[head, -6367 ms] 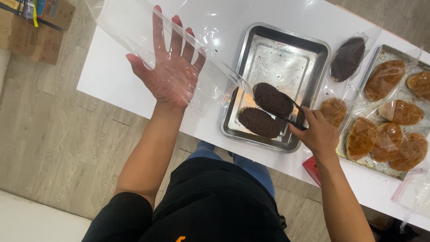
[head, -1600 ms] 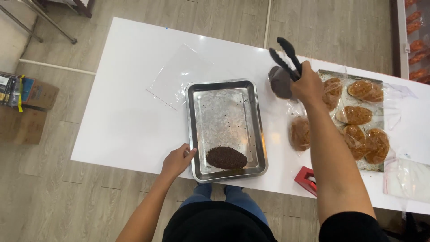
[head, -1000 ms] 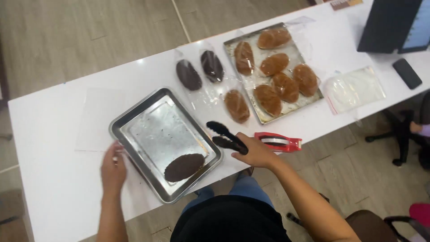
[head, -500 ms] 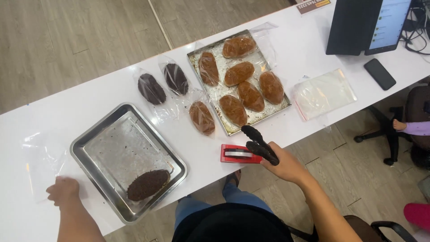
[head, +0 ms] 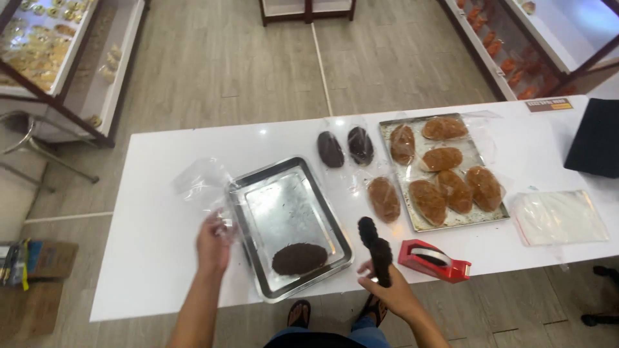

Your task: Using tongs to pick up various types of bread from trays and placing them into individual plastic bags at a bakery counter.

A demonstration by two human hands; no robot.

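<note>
From the head view, a white desk [head: 161, 270] carries the whole job. The left hand [head: 214, 243] pinches the near edge of a clear plastic bag [head: 201, 183] lying just left of a steel tray [head: 287, 225]; its fingers are closed on the film. The right hand [head: 393, 295] is wrapped around the handle of black tongs [head: 376, 248], which point away from the person with their tips together and nothing between them.

One dark bread [head: 298, 258] lies bare at the near end of the steel tray. Judging by the layout, most is done: two dark bagged breads [head: 345, 148] and a brown bagged one [head: 384, 199] lie on the desk to the right, beside a second tray of wrapped brown breads [head: 445, 173]. A red tape dispenser [head: 435, 260] stands near the right hand, and a pile of clear bags [head: 560, 216] lies far right.
</note>
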